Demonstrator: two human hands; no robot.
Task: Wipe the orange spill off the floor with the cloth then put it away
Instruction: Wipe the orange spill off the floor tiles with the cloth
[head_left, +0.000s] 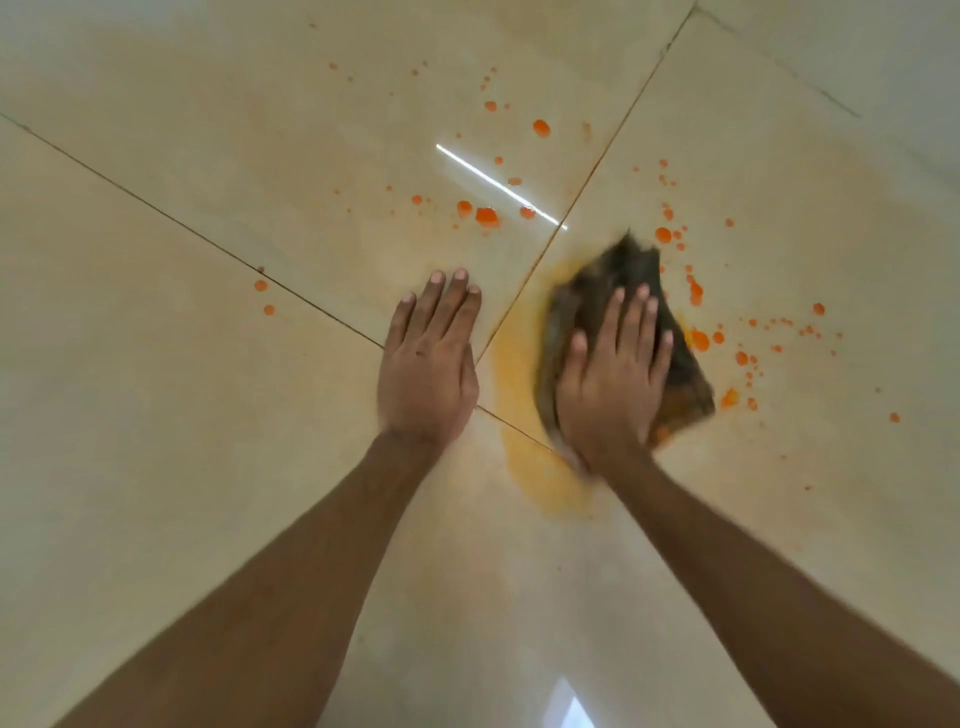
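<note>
A dark brown cloth (618, 270) lies crumpled on the cream floor tiles, stained orange at its near right corner. My right hand (610, 382) presses flat on top of it, fingers spread. The cloth looks blurred. My left hand (428, 364) rests flat on the bare tile to the left, fingers together, holding nothing. Orange drops (487, 217) dot the floor beyond both hands, and more orange drops (700, 340) lie to the right of the cloth. A pale orange smear (524, 457) runs along the cloth's left side toward me.
Dark grout lines (182, 223) cross between the large glossy tiles and meet near my left hand. A bright light reflection (498, 184) streaks the tile beyond the hands. Another reflection (569, 709) shows at the bottom edge.
</note>
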